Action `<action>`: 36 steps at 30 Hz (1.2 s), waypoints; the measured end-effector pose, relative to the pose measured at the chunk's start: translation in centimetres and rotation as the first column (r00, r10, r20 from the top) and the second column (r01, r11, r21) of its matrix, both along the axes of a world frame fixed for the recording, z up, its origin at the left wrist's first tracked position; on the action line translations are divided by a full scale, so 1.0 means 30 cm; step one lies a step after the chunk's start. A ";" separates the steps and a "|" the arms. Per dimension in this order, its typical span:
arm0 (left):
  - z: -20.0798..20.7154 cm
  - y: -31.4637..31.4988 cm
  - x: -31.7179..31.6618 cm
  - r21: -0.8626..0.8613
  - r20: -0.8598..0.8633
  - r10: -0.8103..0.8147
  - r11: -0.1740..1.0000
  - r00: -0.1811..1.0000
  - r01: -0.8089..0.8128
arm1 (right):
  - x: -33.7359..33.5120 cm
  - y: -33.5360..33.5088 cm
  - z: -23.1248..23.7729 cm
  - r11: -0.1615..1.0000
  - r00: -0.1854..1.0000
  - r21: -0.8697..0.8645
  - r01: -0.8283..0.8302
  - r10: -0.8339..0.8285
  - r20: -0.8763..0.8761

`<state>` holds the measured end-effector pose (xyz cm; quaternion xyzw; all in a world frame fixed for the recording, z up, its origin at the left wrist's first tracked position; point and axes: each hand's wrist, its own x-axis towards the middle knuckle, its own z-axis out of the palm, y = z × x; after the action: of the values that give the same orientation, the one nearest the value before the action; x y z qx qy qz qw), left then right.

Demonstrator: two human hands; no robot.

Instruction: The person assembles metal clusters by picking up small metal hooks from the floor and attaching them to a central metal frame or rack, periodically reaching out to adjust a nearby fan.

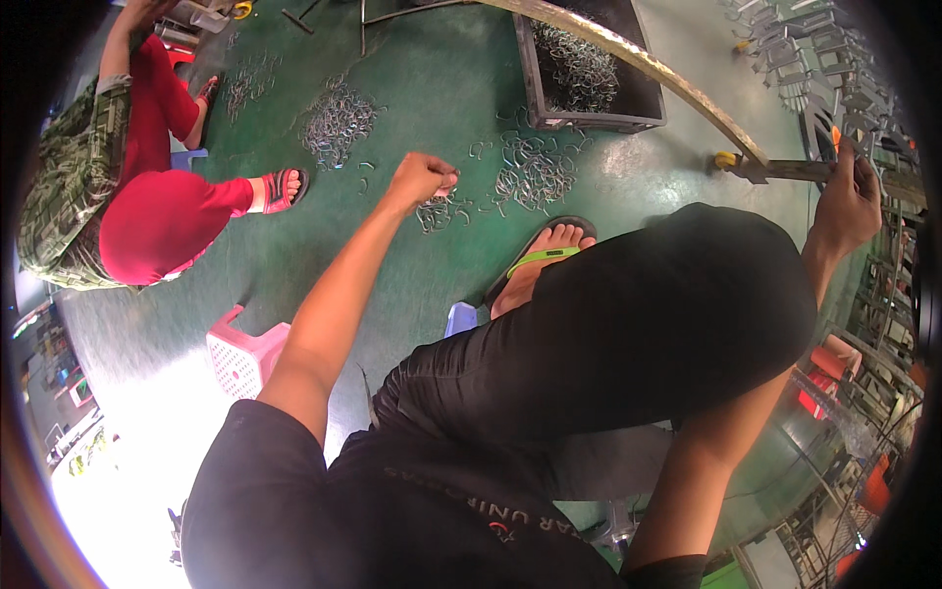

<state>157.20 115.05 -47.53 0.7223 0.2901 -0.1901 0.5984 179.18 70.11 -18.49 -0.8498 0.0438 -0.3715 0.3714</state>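
My left hand (422, 182) reaches down to the floor with its fingers pinched together. It is right over a small heap of curved metal hooks (432, 218); whatever sits between the fingertips is too small to make out. Beside that heap, nearer my foot, lies a larger pile of the same hooks (535, 175). Far to the right, my right hand (850, 208) is raised beside the end of a worn bar (800, 170). Its fingers are closed upward against grey metal parts (834, 83) hanging there, and what they grip is unclear.
A dark bin (603, 122) of hooks stands ahead, crossed by a long curved bar (653, 67). Another hook pile (339, 126) lies left of it. A person in red trousers (172, 224) sits at left. A pink stool (240, 355) is near my left arm.
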 end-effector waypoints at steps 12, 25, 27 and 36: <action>-0.152 -0.016 -0.094 0.556 -0.084 -0.510 0.689 0.856 0.465 | 0.007 0.003 -0.011 0.998 0.999 0.056 -0.026 0.029 -0.037; -0.109 -0.019 -0.092 0.377 0.182 -0.318 0.896 0.930 0.232 | -0.015 -0.013 -0.047 0.974 0.991 -0.221 -0.054 0.080 0.111; -0.106 -0.017 -0.116 -0.020 0.067 -0.117 0.993 0.991 0.119 | -0.079 0.156 -0.015 0.999 0.995 -0.031 -0.041 0.043 0.090; 0.347 -0.315 0.146 -0.140 0.152 -0.141 0.977 0.978 0.163 | -0.107 0.188 -0.019 0.995 0.965 -0.081 0.057 -0.034 0.261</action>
<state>161.57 105.60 -37.11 0.7065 0.1753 -0.2051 0.6542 175.97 75.76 -19.05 -0.8083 -0.0022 -0.4893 0.3275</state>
